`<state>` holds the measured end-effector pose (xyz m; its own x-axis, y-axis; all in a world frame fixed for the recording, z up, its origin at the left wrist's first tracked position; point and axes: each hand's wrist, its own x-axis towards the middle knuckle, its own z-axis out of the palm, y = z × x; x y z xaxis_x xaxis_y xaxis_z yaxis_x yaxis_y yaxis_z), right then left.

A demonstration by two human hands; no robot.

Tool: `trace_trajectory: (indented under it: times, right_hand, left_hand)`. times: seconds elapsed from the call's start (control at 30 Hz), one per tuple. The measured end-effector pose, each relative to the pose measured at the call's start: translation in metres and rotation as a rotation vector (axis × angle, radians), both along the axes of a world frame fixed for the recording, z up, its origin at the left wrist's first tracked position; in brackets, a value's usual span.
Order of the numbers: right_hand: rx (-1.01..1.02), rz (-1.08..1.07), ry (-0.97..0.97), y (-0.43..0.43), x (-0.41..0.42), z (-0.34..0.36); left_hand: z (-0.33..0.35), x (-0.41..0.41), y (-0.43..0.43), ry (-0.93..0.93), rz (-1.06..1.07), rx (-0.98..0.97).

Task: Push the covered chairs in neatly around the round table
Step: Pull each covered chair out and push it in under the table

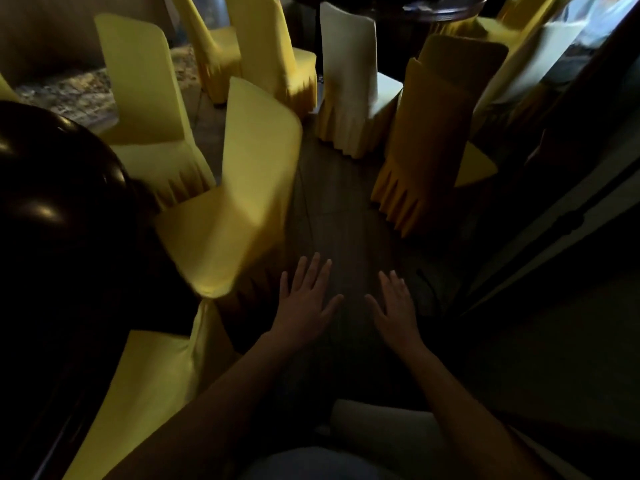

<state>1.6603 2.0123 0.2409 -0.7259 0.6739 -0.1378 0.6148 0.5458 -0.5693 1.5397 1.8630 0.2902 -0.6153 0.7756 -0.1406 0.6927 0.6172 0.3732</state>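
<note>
A dark glossy round table [52, 209] fills the left side. A yellow covered chair [242, 188] stands against its rim, backrest toward the aisle. A second yellow chair [149, 98] sits behind it, and a third [138, 393] is at the lower left beside the table. My left hand [304, 303] and my right hand [394, 306] hover flat with fingers spread over the dark floor, just right of the near chair. Neither hand touches a chair or holds anything.
More covered chairs stand ahead: yellow chairs [273, 53], a white chair [349, 74] and a darker orange chair [436, 126] around another dark table [443, 8]. A dark wall or door panel [554, 237] runs along the right. A floor aisle [332, 188] lies between.
</note>
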Motion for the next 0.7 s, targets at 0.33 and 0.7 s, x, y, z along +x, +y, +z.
trace_trajectory:
  times: [0.33, 0.7]
  right_hand:
    - [0.091, 0.132, -0.08, 0.07, -0.047, 0.005]
    - [0.053, 0.153, -0.149, 0.168, -0.166, 0.003]
  left_hand:
    - [-0.002, -0.057, 0.06, 0.016, 0.021, -0.011]
    - [-0.021, -0.18, 0.164, -0.022, 0.015, 0.029]
